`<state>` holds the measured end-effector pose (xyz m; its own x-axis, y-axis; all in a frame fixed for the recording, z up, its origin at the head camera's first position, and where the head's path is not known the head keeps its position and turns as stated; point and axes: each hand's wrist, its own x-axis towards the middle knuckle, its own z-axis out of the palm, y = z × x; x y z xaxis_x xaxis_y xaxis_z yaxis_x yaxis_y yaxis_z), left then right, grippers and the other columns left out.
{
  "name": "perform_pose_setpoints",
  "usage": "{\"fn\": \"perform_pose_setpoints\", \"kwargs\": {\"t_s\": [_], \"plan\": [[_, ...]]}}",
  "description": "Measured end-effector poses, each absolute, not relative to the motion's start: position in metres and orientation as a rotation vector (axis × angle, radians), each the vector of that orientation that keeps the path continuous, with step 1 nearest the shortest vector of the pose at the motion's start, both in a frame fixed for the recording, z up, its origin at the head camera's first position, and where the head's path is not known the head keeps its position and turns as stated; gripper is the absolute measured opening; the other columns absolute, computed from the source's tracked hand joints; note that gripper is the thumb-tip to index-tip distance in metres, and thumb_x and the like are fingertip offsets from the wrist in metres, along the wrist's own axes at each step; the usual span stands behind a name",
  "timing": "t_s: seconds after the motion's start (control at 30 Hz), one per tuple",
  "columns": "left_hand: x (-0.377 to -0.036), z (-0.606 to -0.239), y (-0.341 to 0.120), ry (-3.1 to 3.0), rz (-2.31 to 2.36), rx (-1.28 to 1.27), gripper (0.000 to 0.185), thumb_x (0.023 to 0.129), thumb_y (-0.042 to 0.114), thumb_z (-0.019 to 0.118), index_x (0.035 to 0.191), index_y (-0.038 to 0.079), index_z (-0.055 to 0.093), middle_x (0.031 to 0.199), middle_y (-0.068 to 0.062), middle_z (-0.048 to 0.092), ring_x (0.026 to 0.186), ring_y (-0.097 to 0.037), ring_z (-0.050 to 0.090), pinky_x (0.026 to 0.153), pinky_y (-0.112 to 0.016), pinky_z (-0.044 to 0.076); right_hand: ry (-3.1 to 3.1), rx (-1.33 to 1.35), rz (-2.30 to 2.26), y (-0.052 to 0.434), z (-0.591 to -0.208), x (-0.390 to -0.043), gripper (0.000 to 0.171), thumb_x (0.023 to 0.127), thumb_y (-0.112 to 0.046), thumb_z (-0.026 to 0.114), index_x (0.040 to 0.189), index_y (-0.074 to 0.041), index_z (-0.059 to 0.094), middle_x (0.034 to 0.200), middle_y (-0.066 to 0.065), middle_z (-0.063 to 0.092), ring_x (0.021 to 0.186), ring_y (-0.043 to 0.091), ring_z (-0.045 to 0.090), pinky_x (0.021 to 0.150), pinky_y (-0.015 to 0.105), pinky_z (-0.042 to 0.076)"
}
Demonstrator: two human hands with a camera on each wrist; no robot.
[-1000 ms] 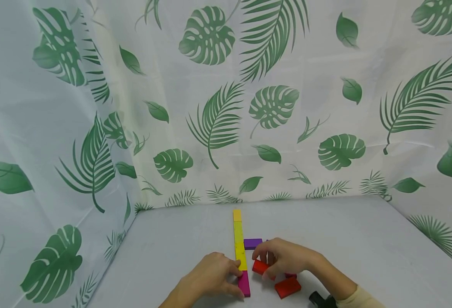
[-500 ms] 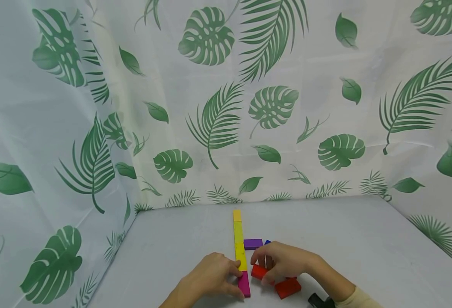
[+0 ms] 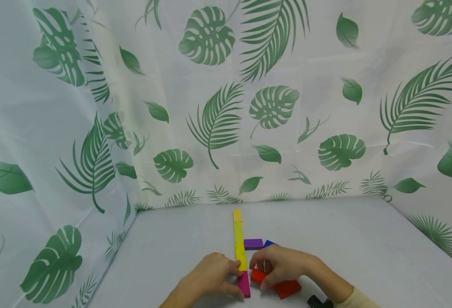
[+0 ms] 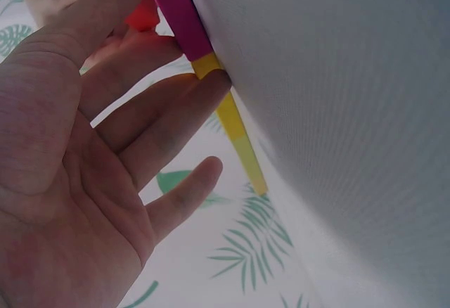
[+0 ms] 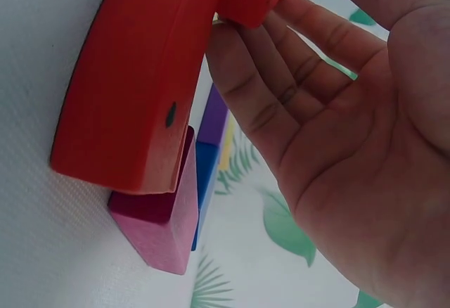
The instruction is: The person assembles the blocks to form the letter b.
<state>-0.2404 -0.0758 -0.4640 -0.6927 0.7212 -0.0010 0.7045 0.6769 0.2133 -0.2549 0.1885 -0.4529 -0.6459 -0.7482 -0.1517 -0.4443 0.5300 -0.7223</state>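
Note:
A straight row runs away from me: a magenta block (image 3: 244,284) at its near end, then a yellow block (image 3: 241,256) and paler yellow ones. My left hand (image 3: 216,273) lies along the row's left side, thumb at the magenta block's near end. In the left wrist view its fairly straight fingers (image 4: 158,129) touch the magenta and yellow blocks. My right hand (image 3: 289,265) pinches a red block (image 3: 257,276) between thumb and fingers, just right of the row. Another red block (image 5: 140,90) lies below that hand, large in the right wrist view.
A purple block (image 3: 253,244) adjoins the row's right side, with a blue block (image 3: 270,243) beyond it, partly hidden by my right hand. A pink block (image 5: 162,231) shows in the right wrist view. A black object (image 3: 318,301) sits by the right sleeve. Leaf-print curtains (image 3: 226,179) enclose the table.
My right hand has shifted slightly toward me and left, bringing the red block nearer the magenta one. More of the blue block now shows. The left hand has stayed in place.

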Motion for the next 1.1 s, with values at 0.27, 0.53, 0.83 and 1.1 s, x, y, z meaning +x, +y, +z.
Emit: {"fn": "perform_pose_setpoints", "kwargs": {"t_s": [0.27, 0.53, 0.83, 1.1], "plan": [[-0.2405, -0.464, -0.075, 2.789, 0.306, 1.157, 0.05, 0.077, 0.064, 0.084, 0.116, 0.033, 0.081, 0.126, 0.012, 0.074, 0.113, -0.002, 0.069, 0.1, -0.029, 0.054, 2.317, -1.007, -0.892, 0.1877, -0.4527, -0.2532, 0.039, 0.087, -0.025, 0.085, 0.123, -0.023, 0.069, 0.097, -0.011, 0.069, 0.083, 0.003, 0.064, 0.08, 0.021, 0.056], [-0.241, -0.4642, -0.0753, 2.788, 0.307, 1.171, 0.05, 0.077, 0.064, 0.084, 0.115, 0.033, 0.081, 0.127, 0.011, 0.074, 0.113, -0.003, 0.07, 0.1, -0.028, 0.054, 2.323, -0.99, -0.879, 0.1862, -0.4519, -0.2514, 0.039, 0.087, -0.024, 0.086, 0.122, -0.023, 0.07, 0.097, -0.011, 0.068, 0.082, 0.003, 0.064, 0.08, 0.02, 0.056], [-0.2408, -0.4636, -0.0751, 2.79, 0.309, 1.151, 0.049, 0.077, 0.064, 0.084, 0.115, 0.033, 0.081, 0.128, 0.011, 0.073, 0.116, -0.004, 0.069, 0.101, -0.031, 0.054, 2.35, -0.999, -0.813, 0.1839, -0.4574, -0.2526, 0.038, 0.087, -0.025, 0.086, 0.122, -0.027, 0.07, 0.093, -0.015, 0.067, 0.08, 0.001, 0.063, 0.078, 0.02, 0.056], [-0.24, -0.4635, -0.0746, 2.791, 0.312, 1.131, 0.049, 0.077, 0.064, 0.083, 0.116, 0.034, 0.081, 0.127, 0.011, 0.074, 0.114, -0.004, 0.069, 0.099, -0.03, 0.054, 2.358, -1.055, -0.786, 0.1809, -0.46, -0.2527, 0.039, 0.086, -0.026, 0.086, 0.122, -0.026, 0.071, 0.092, -0.013, 0.066, 0.08, 0.002, 0.061, 0.075, 0.019, 0.055]]}}
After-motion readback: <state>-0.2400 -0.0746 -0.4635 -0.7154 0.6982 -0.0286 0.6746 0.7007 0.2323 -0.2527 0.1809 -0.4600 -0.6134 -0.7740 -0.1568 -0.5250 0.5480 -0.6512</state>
